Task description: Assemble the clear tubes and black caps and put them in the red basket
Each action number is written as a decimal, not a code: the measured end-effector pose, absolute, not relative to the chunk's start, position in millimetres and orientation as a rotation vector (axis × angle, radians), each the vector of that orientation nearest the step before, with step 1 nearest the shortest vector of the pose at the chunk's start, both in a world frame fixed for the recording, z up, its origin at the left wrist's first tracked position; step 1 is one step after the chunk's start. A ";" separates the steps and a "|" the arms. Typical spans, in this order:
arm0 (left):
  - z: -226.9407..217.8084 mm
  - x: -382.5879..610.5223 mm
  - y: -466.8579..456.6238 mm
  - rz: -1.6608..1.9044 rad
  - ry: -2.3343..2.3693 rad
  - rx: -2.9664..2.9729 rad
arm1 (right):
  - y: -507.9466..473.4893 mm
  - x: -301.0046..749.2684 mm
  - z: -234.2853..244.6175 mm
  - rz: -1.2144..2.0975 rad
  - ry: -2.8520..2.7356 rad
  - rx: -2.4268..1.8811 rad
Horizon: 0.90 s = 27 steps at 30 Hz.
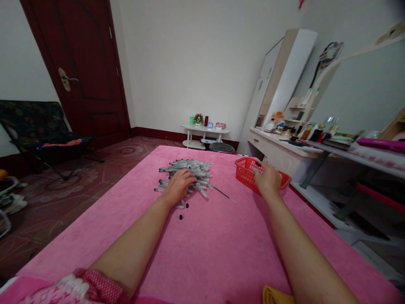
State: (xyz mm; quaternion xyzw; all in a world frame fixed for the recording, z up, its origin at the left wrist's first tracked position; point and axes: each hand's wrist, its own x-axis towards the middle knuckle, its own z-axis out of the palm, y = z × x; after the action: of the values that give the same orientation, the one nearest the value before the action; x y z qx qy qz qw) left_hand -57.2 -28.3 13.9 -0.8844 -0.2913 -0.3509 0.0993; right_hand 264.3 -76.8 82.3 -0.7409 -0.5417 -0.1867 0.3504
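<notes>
A heap of several grey pens [190,169] lies on the pink cloth-covered table [205,245]. My left hand [179,185] rests on the near side of the heap, fingers curled down over the pens. My right hand [267,177] reaches into a red plastic basket [245,171] at the right and pinches a small dark piece at its fingertips. A thin dark pen refill [223,193] lies between heap and basket. Two small black caps [184,211] sit on the cloth just below my left hand.
A white dresser [278,152] crowded with bottles stands to the right, beside a tall cabinet. A small white side table [204,133] is against the far wall. A dark folding chair [38,135] and a red-brown door are at the left.
</notes>
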 end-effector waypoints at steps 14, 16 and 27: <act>17.4 -52.9 -35.8 -1.114 -0.819 -2.545 | -75.9 143.8 30.7 1.228 -1.433 -1.404; 18.6 -51.1 -37.5 -1.105 -0.777 -2.563 | -76.0 145.1 32.3 1.273 -1.388 -1.419; 26.7 -46.5 -50.1 -0.928 -0.701 -2.510 | -86.3 148.0 45.9 1.605 -1.233 -1.314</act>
State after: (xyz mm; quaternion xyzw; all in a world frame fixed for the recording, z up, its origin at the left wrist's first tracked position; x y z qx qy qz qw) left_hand -46.5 -50.1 26.7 -0.8915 -0.2488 -0.3294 0.1866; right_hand 148.0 -86.3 45.9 -0.5090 -0.4775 0.6214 0.3562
